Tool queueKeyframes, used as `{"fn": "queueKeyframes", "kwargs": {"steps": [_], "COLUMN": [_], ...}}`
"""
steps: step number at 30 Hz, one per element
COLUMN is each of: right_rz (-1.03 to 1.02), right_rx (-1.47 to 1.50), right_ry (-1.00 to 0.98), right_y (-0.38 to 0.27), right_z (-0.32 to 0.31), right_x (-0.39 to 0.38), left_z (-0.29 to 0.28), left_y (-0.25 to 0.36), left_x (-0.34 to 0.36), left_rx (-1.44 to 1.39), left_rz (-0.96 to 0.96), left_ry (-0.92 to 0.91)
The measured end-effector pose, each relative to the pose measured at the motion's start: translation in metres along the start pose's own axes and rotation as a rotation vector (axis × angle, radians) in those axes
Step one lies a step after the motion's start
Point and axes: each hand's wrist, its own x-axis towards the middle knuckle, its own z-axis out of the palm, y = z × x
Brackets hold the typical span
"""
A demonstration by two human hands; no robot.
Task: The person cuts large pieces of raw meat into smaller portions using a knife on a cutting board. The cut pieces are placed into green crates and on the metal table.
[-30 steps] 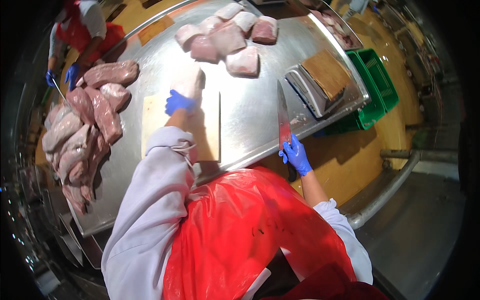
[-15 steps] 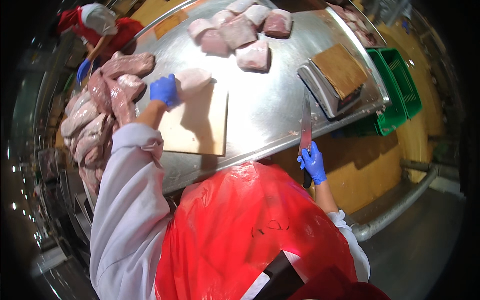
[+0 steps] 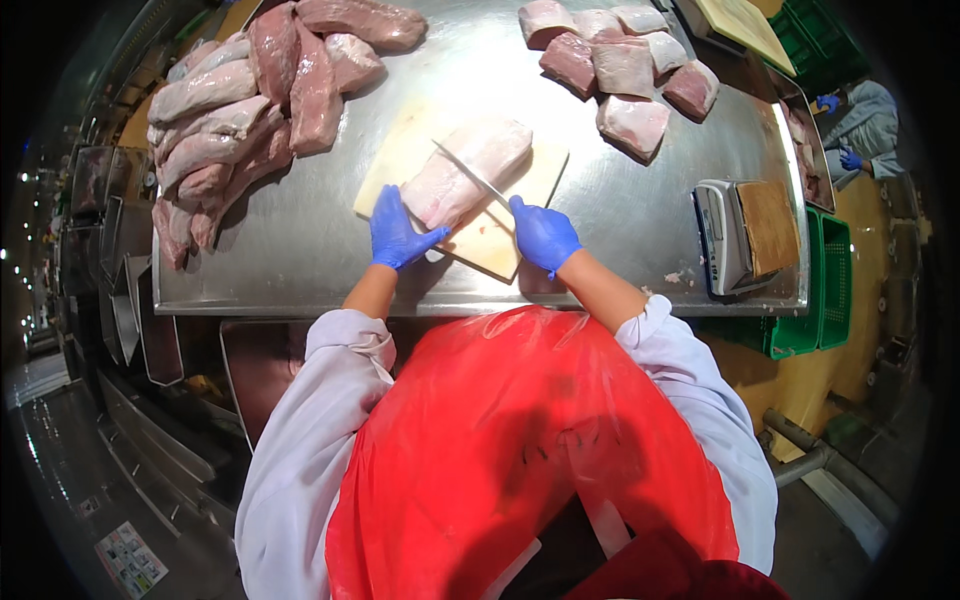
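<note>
1. Meat (image 3: 465, 172), one long pale slab, lies across the cutting board (image 3: 480, 232) on the steel table (image 3: 300, 270), straight in front of the person.
2. The left hand (image 3: 397, 232), in a blue glove, lies flat with fingers spread on the near end of the slab and pins it rather than closing round it.
3. The right hand (image 3: 543, 232), also gloved, is closed round the handle of a knife (image 3: 470, 172), whose blade rests across the top of the slab.
4. The slab looks whole, with no cut face showing, so the slicing seems barely begun.
5. Trimmed pieces (image 3: 620, 75) sit at the far right of the table, which I judge finished; a heap of uncut slabs (image 3: 240, 110) at the far left looks like work left to do.
6. The board's near corner comes close to the table's front edge, just beside both wrists.
7. Bare steel lies left and right of the board, giving room to slide; a scale (image 3: 735, 235) stands well apart to the right, near the table's edge.
</note>
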Motion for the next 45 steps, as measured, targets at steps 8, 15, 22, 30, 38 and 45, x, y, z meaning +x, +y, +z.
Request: {"fn": "queueKeyframes", "kwargs": {"steps": [8,15,22,30,38,45], "right_rz": [0.055,0.146,0.131,0.089,0.230,0.327], "right_rx": [-0.099,-0.026,-0.208,-0.126,-0.059,0.001], "right_ry": [-0.102,-0.170,-0.244,-0.167,-0.197,0.150], "right_y": [-0.032,-0.081,-0.035,-0.033,-0.007,0.075], "right_z": [-0.018,-0.018,0.008,0.036,0.015,-0.002], "right_x": [0.011,0.106,0.036,0.069,-0.003,0.013], "left_z": [0.007,0.005,0.005,0.000,-0.007,-0.010], "left_y": [0.040,0.046,0.038,0.036,-0.022,0.018], "left_x": [0.035,0.048,0.042,0.041,0.074,0.080], "left_rx": [0.080,0.068,0.014,-0.028,-0.314,-1.803], "left_rz": [-0.013,-0.034,-0.045,-0.087,-0.346,-0.665], "left_ry": [0.004,-0.007,0.004,-0.018,-0.157,-0.560]}}
